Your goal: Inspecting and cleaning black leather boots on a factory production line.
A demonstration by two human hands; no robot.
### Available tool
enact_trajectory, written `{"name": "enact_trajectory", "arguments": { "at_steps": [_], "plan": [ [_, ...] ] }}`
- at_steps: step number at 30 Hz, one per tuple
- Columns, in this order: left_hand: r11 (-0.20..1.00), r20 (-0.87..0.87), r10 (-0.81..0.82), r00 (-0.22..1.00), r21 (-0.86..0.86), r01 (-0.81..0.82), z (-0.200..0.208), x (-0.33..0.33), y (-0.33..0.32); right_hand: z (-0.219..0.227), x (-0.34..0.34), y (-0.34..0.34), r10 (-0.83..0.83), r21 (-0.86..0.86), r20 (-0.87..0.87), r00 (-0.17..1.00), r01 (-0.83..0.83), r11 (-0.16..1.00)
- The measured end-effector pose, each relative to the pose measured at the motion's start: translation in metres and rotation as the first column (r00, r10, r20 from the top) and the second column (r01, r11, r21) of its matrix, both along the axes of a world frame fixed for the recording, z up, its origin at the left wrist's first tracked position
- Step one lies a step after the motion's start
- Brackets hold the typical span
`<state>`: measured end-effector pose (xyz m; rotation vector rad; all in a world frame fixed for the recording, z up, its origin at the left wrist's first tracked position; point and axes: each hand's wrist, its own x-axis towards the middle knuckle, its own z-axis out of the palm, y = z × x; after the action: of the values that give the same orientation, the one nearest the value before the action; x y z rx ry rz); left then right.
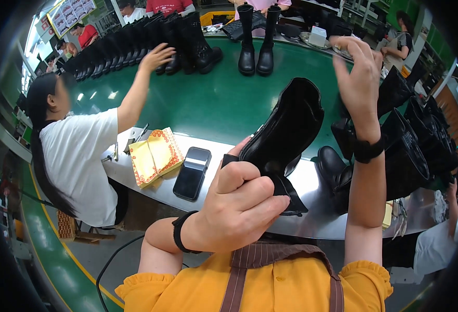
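My left hand [242, 205] is closed on a tall black boot [288, 122], with its fingers curled round the shaft. The boot is tilted over the near edge of the bench, and its open top faces up. A loose black flap [288, 195] hangs out beside my fingers. Up at the right, my right hand [361, 78] is raised off the bench, its fingers apart and slightly smeared, with nothing seen in it. Close below that arm stand more black boots [403, 148].
A green bench top [203, 96] with a metal edge carries a phone [192, 173] and a yellow paper stack [156, 157]. Two upright boots [256, 44] and a long row of boots [190, 44] stand far back. A co-worker in white [80, 156] reaches across at the left.
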<state>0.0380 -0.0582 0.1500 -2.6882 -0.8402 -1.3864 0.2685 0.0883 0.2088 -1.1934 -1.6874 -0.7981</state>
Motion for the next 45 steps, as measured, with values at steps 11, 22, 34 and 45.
{"name": "enact_trajectory", "arguments": {
  "at_steps": [11,22,34,45],
  "plan": [
    [0.999,0.0,-0.014,1.0,0.037,0.014,-0.006,0.003,0.001,-0.015,-0.027,-0.026,0.764,-0.514,-0.343,0.546,-0.79,0.333],
    [0.999,0.039,0.002,0.999,0.049,-0.004,-0.008,0.002,-0.001,-0.025,0.001,-0.003,0.462,-0.067,-0.811,0.361,-0.84,0.539],
    [0.99,0.133,0.131,0.982,-0.077,-0.122,0.009,-0.016,0.025,-0.075,-0.018,-0.063,0.431,-0.222,-0.699,0.57,-0.746,0.628],
    [0.959,0.189,0.228,0.955,-0.213,-0.187,0.007,-0.025,0.041,-0.094,-0.047,-0.046,0.403,-0.341,-0.618,0.676,-0.691,0.637]
  ]
}}
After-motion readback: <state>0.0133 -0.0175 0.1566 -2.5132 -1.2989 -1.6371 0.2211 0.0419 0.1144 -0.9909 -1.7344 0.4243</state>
